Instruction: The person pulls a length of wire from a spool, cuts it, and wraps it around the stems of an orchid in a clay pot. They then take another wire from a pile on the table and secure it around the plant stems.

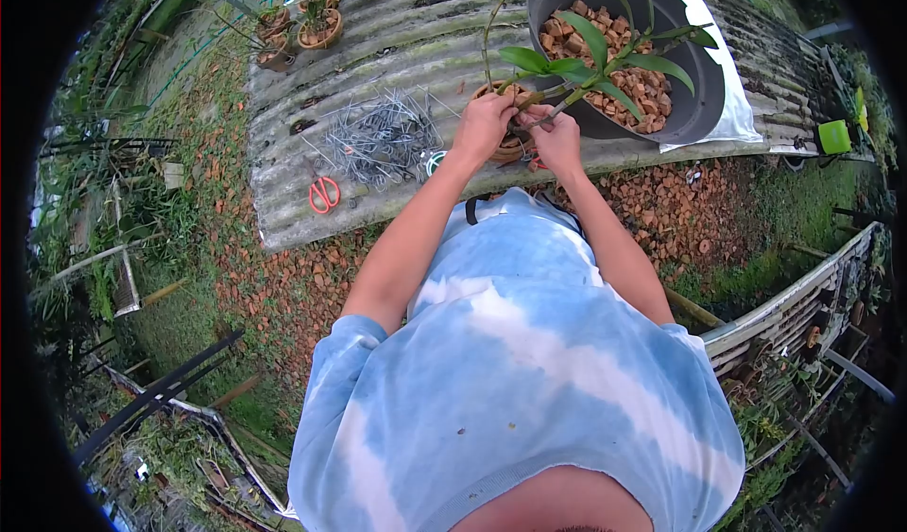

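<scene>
My left hand (484,126) is closed with its fingertips at the lower stems of a green-leaved orchid (595,71), over a small terracotta pot (510,150). Right beside it, my right hand (556,139) pinches the orchid's stem from the other side. The fingertips nearly meet, and anything thin between them is too small to make out. Long leaves lean right from the hands, across a large black tub (701,83) of broken brick pieces (652,90). Part of the small pot is hidden behind my hands.
On the corrugated sheet table (302,225) lie a heap of metal wires (383,137) and red-handled scissors (323,195). Several potted plants (319,27) stand at the back left. A white sack (742,107) lies under the tub, and a green container (834,137) is at the far right.
</scene>
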`<state>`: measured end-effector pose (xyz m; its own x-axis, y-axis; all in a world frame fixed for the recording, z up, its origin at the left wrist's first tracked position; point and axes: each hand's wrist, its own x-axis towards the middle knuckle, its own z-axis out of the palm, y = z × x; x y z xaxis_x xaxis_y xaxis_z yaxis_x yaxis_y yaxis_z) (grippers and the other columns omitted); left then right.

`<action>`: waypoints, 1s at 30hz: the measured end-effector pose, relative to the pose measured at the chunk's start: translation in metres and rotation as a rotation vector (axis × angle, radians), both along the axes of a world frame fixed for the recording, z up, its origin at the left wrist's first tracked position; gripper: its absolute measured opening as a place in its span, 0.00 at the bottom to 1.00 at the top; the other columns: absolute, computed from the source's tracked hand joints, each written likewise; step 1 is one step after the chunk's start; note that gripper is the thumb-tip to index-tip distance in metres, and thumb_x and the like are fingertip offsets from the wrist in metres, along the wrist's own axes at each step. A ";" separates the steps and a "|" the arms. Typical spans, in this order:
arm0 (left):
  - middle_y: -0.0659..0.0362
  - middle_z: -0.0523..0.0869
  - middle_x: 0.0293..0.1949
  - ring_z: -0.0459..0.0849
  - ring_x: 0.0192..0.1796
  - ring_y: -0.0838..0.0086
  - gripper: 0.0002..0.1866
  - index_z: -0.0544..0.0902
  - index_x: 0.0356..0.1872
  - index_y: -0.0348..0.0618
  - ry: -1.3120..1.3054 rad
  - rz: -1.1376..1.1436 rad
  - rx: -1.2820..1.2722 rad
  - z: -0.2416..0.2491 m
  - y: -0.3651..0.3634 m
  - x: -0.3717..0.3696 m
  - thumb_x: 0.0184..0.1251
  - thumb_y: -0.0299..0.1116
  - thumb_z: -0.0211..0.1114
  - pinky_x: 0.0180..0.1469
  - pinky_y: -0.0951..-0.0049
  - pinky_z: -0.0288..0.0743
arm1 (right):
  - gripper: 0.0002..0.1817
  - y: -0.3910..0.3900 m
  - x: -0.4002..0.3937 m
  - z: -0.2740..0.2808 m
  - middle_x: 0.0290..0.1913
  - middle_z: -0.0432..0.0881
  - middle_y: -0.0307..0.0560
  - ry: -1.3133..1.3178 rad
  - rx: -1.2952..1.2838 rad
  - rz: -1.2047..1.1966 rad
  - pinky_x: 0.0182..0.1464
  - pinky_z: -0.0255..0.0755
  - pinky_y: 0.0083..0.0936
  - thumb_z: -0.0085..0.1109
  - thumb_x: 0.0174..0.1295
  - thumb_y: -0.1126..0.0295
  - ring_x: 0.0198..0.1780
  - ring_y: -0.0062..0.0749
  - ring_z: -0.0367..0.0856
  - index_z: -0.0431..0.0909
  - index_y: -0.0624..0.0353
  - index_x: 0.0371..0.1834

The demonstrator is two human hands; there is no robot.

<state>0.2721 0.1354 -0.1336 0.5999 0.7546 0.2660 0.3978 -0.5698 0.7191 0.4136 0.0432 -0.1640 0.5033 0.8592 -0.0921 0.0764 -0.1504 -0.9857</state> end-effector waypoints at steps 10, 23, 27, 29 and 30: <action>0.43 0.90 0.41 0.88 0.46 0.44 0.09 0.90 0.45 0.39 0.127 -0.023 0.010 0.006 0.007 -0.002 0.71 0.31 0.68 0.51 0.49 0.80 | 0.15 0.014 0.013 0.023 0.46 0.93 0.46 -0.094 -0.148 0.249 0.52 0.83 0.24 0.68 0.68 0.80 0.48 0.24 0.91 0.84 0.69 0.56; 0.42 0.91 0.34 0.91 0.39 0.46 0.13 0.92 0.49 0.43 0.090 -0.002 -0.065 -0.001 0.007 0.003 0.69 0.37 0.72 0.44 0.54 0.84 | 0.14 0.024 0.034 -0.003 0.40 0.92 0.46 -0.092 -0.071 0.363 0.46 0.80 0.26 0.67 0.64 0.79 0.41 0.24 0.89 0.87 0.70 0.52; 0.43 0.92 0.36 0.92 0.40 0.48 0.15 0.92 0.52 0.45 0.184 0.018 -0.140 0.012 0.006 0.003 0.68 0.39 0.74 0.45 0.56 0.84 | 0.14 0.026 0.043 -0.001 0.40 0.91 0.42 0.011 -0.118 0.496 0.45 0.78 0.25 0.64 0.67 0.80 0.40 0.21 0.86 0.86 0.70 0.55; 0.43 0.92 0.37 0.92 0.40 0.48 0.15 0.92 0.52 0.45 0.177 0.015 -0.130 0.006 0.007 0.003 0.68 0.39 0.74 0.45 0.55 0.84 | 0.14 0.024 0.041 0.008 0.41 0.91 0.41 0.074 -0.135 0.507 0.46 0.78 0.24 0.62 0.69 0.81 0.41 0.20 0.85 0.86 0.70 0.56; 0.43 0.92 0.37 0.92 0.41 0.48 0.15 0.91 0.52 0.45 0.181 0.009 -0.097 0.004 0.008 0.003 0.68 0.38 0.74 0.45 0.55 0.84 | 0.13 0.023 0.040 0.009 0.43 0.91 0.41 0.098 -0.135 0.496 0.47 0.78 0.24 0.61 0.70 0.81 0.43 0.19 0.85 0.85 0.71 0.56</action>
